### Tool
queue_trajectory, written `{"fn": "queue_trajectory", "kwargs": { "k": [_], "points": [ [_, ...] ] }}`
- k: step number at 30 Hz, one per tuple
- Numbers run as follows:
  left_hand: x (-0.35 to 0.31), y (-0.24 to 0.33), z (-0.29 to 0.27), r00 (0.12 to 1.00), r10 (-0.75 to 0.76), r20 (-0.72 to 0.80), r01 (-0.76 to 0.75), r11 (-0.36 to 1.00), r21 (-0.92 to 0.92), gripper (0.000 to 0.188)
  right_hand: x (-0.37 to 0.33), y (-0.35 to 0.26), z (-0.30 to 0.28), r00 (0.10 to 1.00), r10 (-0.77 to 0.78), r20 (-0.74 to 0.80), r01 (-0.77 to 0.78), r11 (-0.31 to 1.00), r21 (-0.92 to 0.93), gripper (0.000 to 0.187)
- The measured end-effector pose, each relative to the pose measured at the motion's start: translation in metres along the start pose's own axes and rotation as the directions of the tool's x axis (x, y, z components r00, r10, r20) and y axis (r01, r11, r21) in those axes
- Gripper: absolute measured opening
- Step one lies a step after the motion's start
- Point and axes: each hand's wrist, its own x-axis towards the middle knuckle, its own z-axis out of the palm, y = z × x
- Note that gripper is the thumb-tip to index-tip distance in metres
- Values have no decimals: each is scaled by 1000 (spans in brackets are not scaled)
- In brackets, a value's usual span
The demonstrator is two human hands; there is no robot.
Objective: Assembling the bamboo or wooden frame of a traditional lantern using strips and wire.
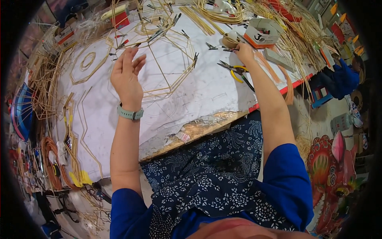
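Observation:
My left hand (128, 77), with a pale green watch on its wrist, is raised beside a frame of thin bamboo strips (160, 71). Its fingers are stretched out and hold nothing I can see. Dark spring clips (195, 59) pinch the frame's joints. My right hand (244, 53) reaches to the far right, its fingers drawn together by a small round tan container (230, 41). A dark clip (229, 50) lies at its fingertips; whether they grip it cannot be made out. Below that hand are pliers (238, 72) with yellow and black handles; another clip (211, 46) lies left of them.
A white and orange open box (263, 32) and a grey block (279, 59) stand right of my right hand. Coiled cane (223, 16) and bundled strips (296, 40) fill the far side. A flat hexagonal frame (88, 65) and bent strips (69, 131) lie left. The table's near edge (191, 133) is torn.

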Motion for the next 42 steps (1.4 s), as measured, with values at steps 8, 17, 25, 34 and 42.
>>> {"fn": "queue_trajectory", "kwargs": {
  "k": [8, 17, 25, 34, 42],
  "points": [
    [-40, -26, -40, 999, 17, 48, -27, 975, 219, 16, -6, 23, 11, 987, -157, -21, 154, 982, -109, 6],
    [-45, -23, -36, 964, 141, 224, -213, 916, 340, 14, -16, 36, -22, 996, -67, -67, 64, 997, -47, 14],
    [-53, -37, -33, 913, 207, 352, -369, 786, 496, 11, 1, 0, -3, 939, -333, 88, 333, 943, 19, 18],
    [-55, -35, -35, 908, 177, 381, -370, 766, 526, 10, 4, -11, -10, 972, 11, 236, 54, 963, -266, 19],
    [-55, -45, -33, 890, 164, 426, -393, 749, 533, 10, 7, -15, 5, 976, -169, 136, 176, 984, -40, 22]
  ]
}}
